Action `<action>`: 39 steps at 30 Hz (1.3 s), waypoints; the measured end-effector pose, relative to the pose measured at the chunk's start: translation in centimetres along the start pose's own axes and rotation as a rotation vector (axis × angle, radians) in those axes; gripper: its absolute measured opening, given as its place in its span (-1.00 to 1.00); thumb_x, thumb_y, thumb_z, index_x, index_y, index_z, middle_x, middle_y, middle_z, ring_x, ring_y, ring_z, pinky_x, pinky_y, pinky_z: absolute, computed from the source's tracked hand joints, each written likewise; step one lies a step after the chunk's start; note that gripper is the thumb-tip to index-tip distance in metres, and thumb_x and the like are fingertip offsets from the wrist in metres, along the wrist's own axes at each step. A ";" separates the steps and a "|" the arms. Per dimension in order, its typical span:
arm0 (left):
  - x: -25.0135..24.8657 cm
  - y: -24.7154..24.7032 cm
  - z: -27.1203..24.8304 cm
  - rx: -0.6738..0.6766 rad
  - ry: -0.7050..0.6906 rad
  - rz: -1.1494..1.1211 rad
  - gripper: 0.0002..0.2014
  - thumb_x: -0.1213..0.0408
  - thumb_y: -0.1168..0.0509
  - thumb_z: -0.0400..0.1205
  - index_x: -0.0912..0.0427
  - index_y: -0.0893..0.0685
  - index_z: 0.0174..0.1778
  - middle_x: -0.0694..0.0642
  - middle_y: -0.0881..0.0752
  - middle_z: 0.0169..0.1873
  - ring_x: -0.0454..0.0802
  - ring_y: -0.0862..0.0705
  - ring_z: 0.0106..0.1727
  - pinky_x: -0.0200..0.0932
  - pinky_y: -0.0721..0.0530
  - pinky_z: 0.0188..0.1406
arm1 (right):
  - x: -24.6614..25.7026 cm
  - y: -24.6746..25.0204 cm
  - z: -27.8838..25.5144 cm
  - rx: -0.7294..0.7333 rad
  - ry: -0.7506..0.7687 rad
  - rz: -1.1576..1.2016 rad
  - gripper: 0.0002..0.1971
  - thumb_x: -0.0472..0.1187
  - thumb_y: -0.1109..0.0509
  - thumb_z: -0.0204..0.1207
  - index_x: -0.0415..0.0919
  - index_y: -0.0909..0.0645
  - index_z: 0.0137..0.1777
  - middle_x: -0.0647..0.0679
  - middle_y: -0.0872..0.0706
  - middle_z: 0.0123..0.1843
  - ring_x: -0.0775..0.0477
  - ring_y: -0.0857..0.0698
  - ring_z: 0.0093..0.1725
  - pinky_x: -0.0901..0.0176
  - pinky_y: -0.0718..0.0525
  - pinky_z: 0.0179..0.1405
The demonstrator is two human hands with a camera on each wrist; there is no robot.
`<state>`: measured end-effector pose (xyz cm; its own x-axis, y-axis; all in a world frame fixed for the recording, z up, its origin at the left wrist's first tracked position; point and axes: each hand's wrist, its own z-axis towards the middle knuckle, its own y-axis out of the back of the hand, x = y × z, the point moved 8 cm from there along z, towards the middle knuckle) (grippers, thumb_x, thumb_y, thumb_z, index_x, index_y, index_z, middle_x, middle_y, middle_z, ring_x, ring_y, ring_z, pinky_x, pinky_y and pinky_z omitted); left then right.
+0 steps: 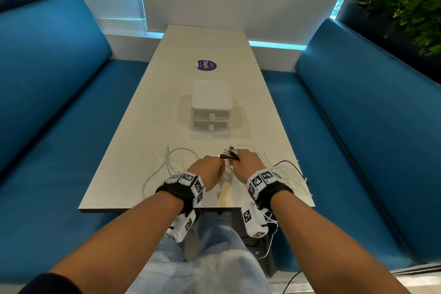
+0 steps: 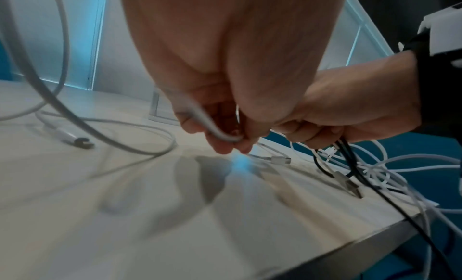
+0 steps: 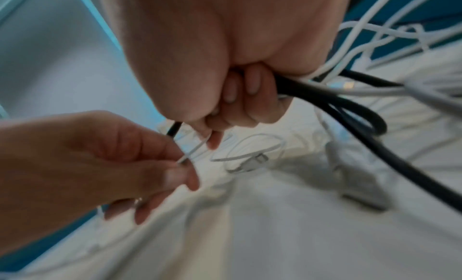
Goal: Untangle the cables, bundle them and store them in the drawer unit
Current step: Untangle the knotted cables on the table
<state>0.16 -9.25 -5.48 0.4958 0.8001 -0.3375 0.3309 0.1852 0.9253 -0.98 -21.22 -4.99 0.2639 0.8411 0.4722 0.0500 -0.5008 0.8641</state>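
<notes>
Here right hand (image 1: pixel 248 160) clenches cable bundle (image 3: pixel 325 98) — left hand (image 1: pixel 207 166) just beside, pinching white cable (image 2: pixel 215 130).

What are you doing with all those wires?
A person is sorting tangled cables at a table. The right hand holds a bunch of black and white cables, while the left hand pinches one thin white cable out of it. More white cables lie loose around. The drawer unit waits behind, both drawers closed.
</notes>
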 end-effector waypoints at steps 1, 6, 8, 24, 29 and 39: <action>0.6 -0.1 -0.1 0.032 0.006 0.043 -0.79 0.29 -0.11 0.75 0.20 -0.66 0.10 0.24 -0.74 -0.01 0.24 -0.72 -0.05 0.05 -0.69 -0.04 | -0.6 0.5 0.1 -0.025 -0.015 -0.025 -0.79 -0.15 -0.24 0.66 -0.24 -0.62 0.12 -0.25 -0.73 0.08 -0.31 -0.70 0.06 0.06 -0.60 -0.11; 3.3 0.2 -0.4 0.109 0.009 0.080 -0.77 0.36 -0.08 0.75 0.17 -0.62 0.19 0.21 -0.69 0.12 0.21 -0.66 0.10 -0.08 -0.52 -0.01 | -3.3 2.8 0.0 -0.049 -0.102 -0.015 -0.75 -0.13 -0.20 0.72 -0.28 -0.57 0.23 -0.29 -0.71 0.14 -0.32 -0.70 0.09 0.10 -0.55 -0.12; 2.5 0.3 -0.6 0.099 -0.009 0.134 -0.73 0.23 -0.05 0.80 0.20 -0.64 0.19 0.26 -0.71 0.10 0.23 -0.67 0.09 -0.06 -0.53 -0.04 | -1.7 2.8 -0.4 -0.030 -0.033 0.025 -0.75 -0.15 -0.18 0.74 -0.30 -0.56 0.22 -0.30 -0.71 0.13 -0.33 -0.69 0.10 0.08 -0.55 -0.10; -1.4 -0.6 -1.4 0.171 -0.040 0.122 -0.77 0.19 -0.12 0.76 0.17 -0.67 0.07 0.22 -0.70 0.05 0.22 -0.68 0.08 0.00 -0.60 0.08 | 4.5 1.2 -1.8 0.055 0.180 0.142 -0.85 -0.24 -0.20 0.68 -0.17 -0.62 0.06 -0.14 -0.73 -0.02 -0.15 -0.63 -0.10 0.11 -0.49 -0.21; 3.0 1.6 -0.7 0.141 -0.008 -0.011 -0.70 0.09 -0.13 0.77 0.11 -0.65 -0.17 0.12 -0.73 -0.14 0.10 -0.68 -0.12 -0.07 -0.57 -0.11 | 1.4 0.5 -1.8 0.105 0.234 -0.279 -0.76 -0.14 -0.21 0.70 -0.23 -0.56 0.23 -0.26 -0.72 0.11 -0.31 -0.68 0.11 0.04 -0.54 -0.02; 0.7 1.0 -0.8 0.093 -0.033 0.013 -0.77 0.17 -0.08 0.78 0.08 -0.61 -0.07 0.15 -0.73 -0.03 0.16 -0.67 -0.05 0.03 -0.65 0.01 | 2.9 0.5 -1.1 0.015 0.151 -0.058 -0.80 -0.15 -0.20 0.68 -0.25 -0.54 0.14 -0.28 -0.73 0.04 -0.35 -0.69 0.03 0.01 -0.55 -0.12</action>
<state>0.20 -8.01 -4.69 0.5260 0.7829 -0.3322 0.3964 0.1198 0.9102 -1.24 -18.79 -3.01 0.1121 0.8891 0.4438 0.0756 -0.4530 0.8883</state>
